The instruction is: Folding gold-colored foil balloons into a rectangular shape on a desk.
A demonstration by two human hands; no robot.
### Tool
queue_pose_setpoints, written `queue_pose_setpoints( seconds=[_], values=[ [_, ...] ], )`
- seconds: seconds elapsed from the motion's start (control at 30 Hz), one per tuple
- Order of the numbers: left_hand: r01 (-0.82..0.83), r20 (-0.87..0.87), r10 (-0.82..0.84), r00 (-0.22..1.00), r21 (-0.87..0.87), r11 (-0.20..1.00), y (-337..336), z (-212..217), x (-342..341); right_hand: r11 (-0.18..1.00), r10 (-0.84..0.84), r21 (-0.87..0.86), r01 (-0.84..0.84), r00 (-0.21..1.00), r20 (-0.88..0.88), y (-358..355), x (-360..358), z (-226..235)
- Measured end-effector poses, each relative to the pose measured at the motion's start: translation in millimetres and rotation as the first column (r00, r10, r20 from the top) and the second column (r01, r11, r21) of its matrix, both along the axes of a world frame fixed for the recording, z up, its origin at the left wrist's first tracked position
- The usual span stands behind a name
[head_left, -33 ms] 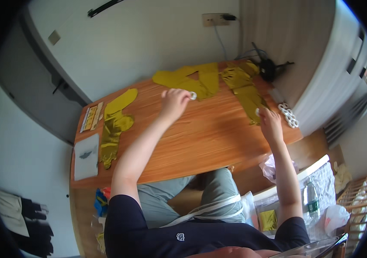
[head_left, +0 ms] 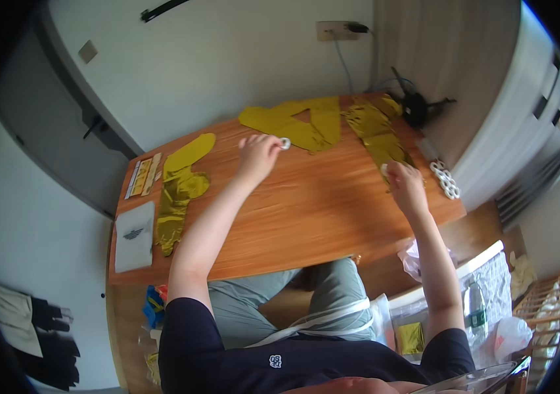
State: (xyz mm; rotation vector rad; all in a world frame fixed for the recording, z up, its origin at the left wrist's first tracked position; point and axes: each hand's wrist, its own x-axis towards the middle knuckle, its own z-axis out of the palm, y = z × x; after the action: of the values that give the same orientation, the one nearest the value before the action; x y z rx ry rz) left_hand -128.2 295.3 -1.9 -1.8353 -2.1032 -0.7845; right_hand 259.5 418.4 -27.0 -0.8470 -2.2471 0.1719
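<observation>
Nearest the camera: navy short sleeves (head_left: pixel 191 328), then grey-green trousers (head_left: pixel 244 299) with a white cord lying across the thigh. To the right of the lap, a folded square gold packet (head_left: pixel 411 339) lies near a clear plastic bottle (head_left: pixel 475 308) with a green label. Beyond these, an orange-brown wood-grain table (head_left: pixel 280 226); at its left end, a flat white packet (head_left: pixel 134 238) with a dark mark. Both hands are over the table. Risk, judged: the left hand (head_left: pixel 258 157) has a small white ring (head_left: pixel 285 142) only by the fingertips, so a loose pinch could let it drop and roll; the right forearm passing low could also catch the loose foil beneath. Pose: left arm reaching out, wrist bent, thumb and fingers closed on the ring, which points rightward. Right hand (head_left: pixel 406 187) lower and nearer, fingers curled, pinching a small white object (head_left: pixel 384 169), form unclear. Whether anything thin runs between the two cannot be told; nor whether the right hand touches the crinkled gold foil strip (head_left: pixel 375 134) behind it. A cluster of white rings (head_left: pixel 445 178) sits just right of that hand. Left: a curved gold foil piece (head_left: pixel 175 197). Farther, a broad flat gold foil sheet (head_left: pixel 322 125) and a black device with antennas (head_left: pixel 415 109), by the wall.
</observation>
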Motion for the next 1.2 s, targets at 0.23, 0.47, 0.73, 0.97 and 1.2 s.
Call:
queue_pose_setpoints(
  seconds=[0.23, 0.47, 0.73, 0.97, 1.2],
  values=[
    [-0.320, -0.038, 0.318, 0.947, -0.077, 0.944, -37, -31, -153, 0.772, 0.605, -0.155, -0.617, 0.787, -0.121, -11, -257, 20],
    [-0.413, -0.034, 0.415, 0.909, -0.191, 0.890, 1, -43, -182, 0.826, 0.519, -0.243, -0.508, 0.855, -0.021, 20, -406, -17],
    [-0.454, -0.067, 0.450, 0.890, -0.193, 0.870, 18, -49, -193, 0.823, 0.554, -0.214, -0.527, 0.827, 0.094, 40, -452, -25],
    [-0.433, -0.055, 0.431, 0.901, -0.187, 0.882, 16, -49, -195, 0.781, 0.602, -0.264, -0.567, 0.795, 0.073, 43, -461, -21],
    [-0.346, 0.209, 0.396, 0.894, -0.239, 0.907, -31, -28, -198, 0.792, 0.610, -0.053, -0.608, 0.786, 0.105, 36, -410, 1]
  ],
)
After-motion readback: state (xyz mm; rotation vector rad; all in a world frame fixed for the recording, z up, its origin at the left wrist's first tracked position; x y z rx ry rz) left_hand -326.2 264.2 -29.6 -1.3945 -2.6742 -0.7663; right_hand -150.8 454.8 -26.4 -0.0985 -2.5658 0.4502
